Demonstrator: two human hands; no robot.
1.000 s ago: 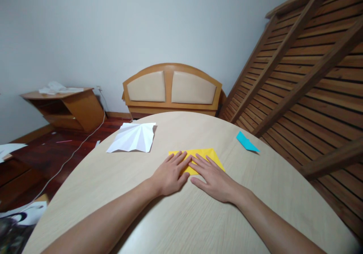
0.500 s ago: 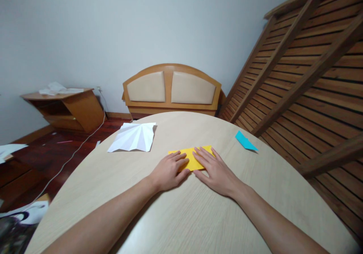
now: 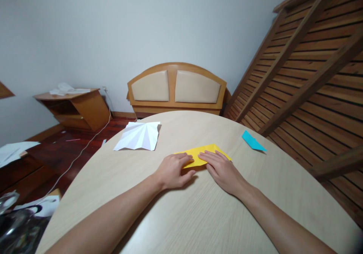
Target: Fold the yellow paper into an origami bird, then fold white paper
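Observation:
A folded strip of yellow paper [image 3: 202,155] lies slantwise in front of me near the middle of the round table [image 3: 181,216], its near edge slightly raised over a shadow. My left hand [image 3: 176,170] rests on the paper's left part, fingers stretched over it and thumb apart on the near side. On the right part is my right hand [image 3: 222,170], fingers together on top and thumb tucked at the near edge, closed on the paper. The thumb's tip is hidden.
A creased white paper [image 3: 138,136] lies at the table's far left, a small folded blue paper [image 3: 253,141] at the right. Beyond stand a headboard [image 3: 177,66] and a low cabinet [image 3: 87,112]. A slatted wooden frame [image 3: 306,87] leans at the right. A cable [image 3: 76,155] crosses the floor.
My right hand has drawn its fingers and thumb together at the yellow paper. The paper's right corner now shows beyond that hand. The whole view has shifted slightly.

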